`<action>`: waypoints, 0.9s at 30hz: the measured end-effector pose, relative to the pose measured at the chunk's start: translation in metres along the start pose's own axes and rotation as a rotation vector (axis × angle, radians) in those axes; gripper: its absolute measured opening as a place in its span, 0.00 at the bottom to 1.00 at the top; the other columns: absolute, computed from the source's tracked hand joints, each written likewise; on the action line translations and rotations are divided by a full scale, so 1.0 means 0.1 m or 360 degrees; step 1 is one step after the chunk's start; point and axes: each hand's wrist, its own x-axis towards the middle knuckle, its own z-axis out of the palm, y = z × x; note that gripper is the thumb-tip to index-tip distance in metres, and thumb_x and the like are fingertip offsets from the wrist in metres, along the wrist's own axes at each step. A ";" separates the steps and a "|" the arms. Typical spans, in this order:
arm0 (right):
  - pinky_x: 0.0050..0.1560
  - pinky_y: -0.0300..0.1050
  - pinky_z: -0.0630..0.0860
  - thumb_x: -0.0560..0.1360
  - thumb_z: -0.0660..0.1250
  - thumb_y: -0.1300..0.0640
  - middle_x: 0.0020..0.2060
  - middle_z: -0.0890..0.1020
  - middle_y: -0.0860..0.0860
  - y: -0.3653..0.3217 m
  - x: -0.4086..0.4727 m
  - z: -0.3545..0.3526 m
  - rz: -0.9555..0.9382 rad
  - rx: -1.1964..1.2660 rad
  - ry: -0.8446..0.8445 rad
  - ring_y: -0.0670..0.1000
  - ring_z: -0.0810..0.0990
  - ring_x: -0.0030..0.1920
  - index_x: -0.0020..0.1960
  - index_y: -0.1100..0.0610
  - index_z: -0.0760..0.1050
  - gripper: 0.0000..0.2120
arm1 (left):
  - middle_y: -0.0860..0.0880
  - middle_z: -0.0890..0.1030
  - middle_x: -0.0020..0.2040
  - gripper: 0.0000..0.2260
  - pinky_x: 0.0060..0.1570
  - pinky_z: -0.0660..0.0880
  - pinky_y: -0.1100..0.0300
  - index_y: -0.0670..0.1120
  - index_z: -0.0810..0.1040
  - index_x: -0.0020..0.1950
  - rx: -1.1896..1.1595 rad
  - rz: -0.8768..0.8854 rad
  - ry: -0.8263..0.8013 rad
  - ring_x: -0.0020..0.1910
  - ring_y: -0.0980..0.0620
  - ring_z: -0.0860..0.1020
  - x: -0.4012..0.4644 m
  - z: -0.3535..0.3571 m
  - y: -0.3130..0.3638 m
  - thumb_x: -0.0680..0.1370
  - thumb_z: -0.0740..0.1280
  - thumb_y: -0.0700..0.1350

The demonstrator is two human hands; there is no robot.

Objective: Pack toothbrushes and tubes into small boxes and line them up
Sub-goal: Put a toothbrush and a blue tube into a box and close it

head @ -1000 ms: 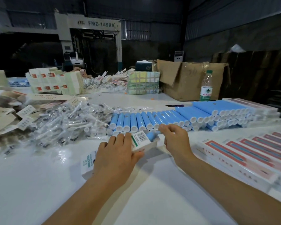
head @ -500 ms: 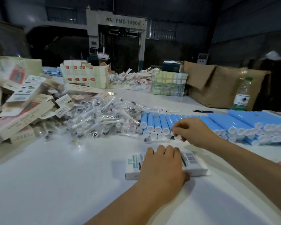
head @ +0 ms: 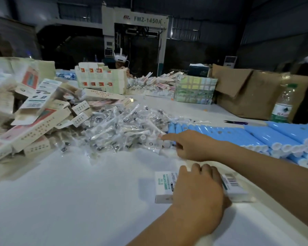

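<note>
Head view: the left hand (head: 196,189) lies palm down across a small white box (head: 164,187) on the white table (head: 69,201), fingers curled over its far edge and holding it flat. The box lies on its side, green print showing at its left end and a barcode at its right end past the knuckles.

Just beyond it, the right hand (head: 190,146) reaches leftward to the near edge of the toothbrush pile (head: 124,130), forefinger stretched out over the wrapped brushes and the other fingers bent under; whether it grips one I cannot tell, as motion blur and the hand itself hide the fingertips.

The toothbrushes sit in clear wrappers in a loose heap at the table's middle. Touching the heap on its right, blue tubes (head: 238,137) with white caps lie side by side in a long row that runs off to the right, stacked higher toward that end.

Left of the heap is a jumble of flat and half-folded cartons (head: 43,125). Farther back stand a stack of cream boxes (head: 100,80), a green-patterned bundle (head: 194,91), an open brown carton (head: 247,96) and a water bottle (head: 283,105). Scissors (head: 236,122) lie near the bottle.
</note>
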 end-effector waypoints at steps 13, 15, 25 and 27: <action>0.28 0.38 0.78 0.76 0.66 0.68 0.28 0.78 0.53 0.51 -1.46 -0.06 0.1023 0.2823 0.1850 0.47 0.80 0.26 0.41 0.61 0.72 0.06 | 0.53 0.67 0.66 0.30 0.58 0.63 0.55 0.51 0.53 0.74 0.0033 -0.0285 0.0263 0.63 0.51 0.65 0.06 -0.03 -0.15 0.77 0.46 0.67; 0.29 0.39 0.78 0.75 0.67 0.67 0.27 0.78 0.52 0.46 -1.44 -0.02 0.1038 0.2704 0.1821 0.49 0.81 0.28 0.42 0.61 0.73 0.05 | 0.54 0.66 0.66 0.32 0.58 0.62 0.56 0.51 0.52 0.75 0.0073 -0.0313 0.0269 0.63 0.51 0.65 0.06 -0.03 -0.14 0.76 0.44 0.68; 0.35 0.40 0.78 0.73 0.71 0.58 0.32 0.81 0.50 0.12 -1.28 0.26 0.1124 0.1893 0.1624 0.47 0.82 0.35 0.36 0.56 0.77 0.08 | 0.54 0.69 0.65 0.37 0.56 0.64 0.57 0.50 0.57 0.75 0.0131 -0.0326 0.0305 0.61 0.51 0.67 0.06 -0.04 0.00 0.72 0.41 0.68; 0.39 0.45 0.80 0.77 0.66 0.53 0.37 0.83 0.51 0.06 -1.25 0.28 0.1061 0.1951 0.1439 0.50 0.84 0.39 0.37 0.54 0.80 0.11 | 0.54 0.68 0.65 0.36 0.56 0.63 0.57 0.51 0.55 0.75 0.0146 -0.0309 0.0295 0.61 0.52 0.67 0.07 -0.01 0.00 0.72 0.42 0.68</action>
